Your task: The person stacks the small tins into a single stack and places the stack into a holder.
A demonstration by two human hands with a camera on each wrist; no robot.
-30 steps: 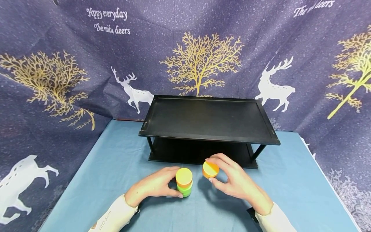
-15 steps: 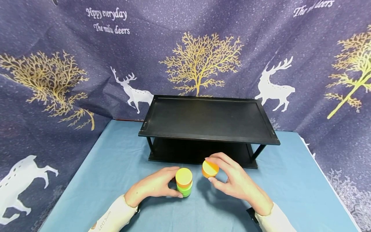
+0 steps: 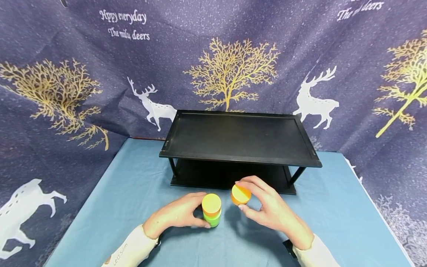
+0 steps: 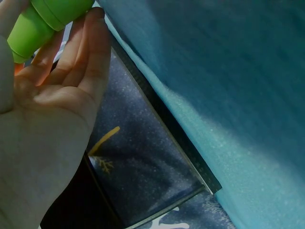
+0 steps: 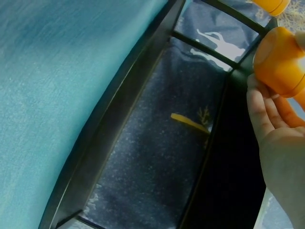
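Observation:
My left hand [image 3: 181, 210] grips a round green cup-like piece [image 3: 213, 219] between thumb and fingers, low over the tablecloth. An orange piece [image 3: 211, 203] with a flat yellowish top stands on the green one. In the left wrist view, the green piece [image 4: 45, 21] has a stepped, rounded side. To the right, my right hand [image 3: 267, 204] holds another orange cup-like piece [image 3: 241, 194] by thumb and fingertips, apart from the stack and above the cloth. In the right wrist view this orange piece [image 5: 279, 62] is seen from the side, partly out of frame.
A black two-tier shelf [image 3: 237, 139] stands behind both hands, close to the right fingers in the head view. Blue cloth [image 3: 140, 178] covers the table. A dark curtain [image 3: 200, 22] printed with deer and trees hangs at the back and sides.
My right hand has drifted very slightly left with its orange piece, nearer the stack. The left hand and the stack stay practically where they were.

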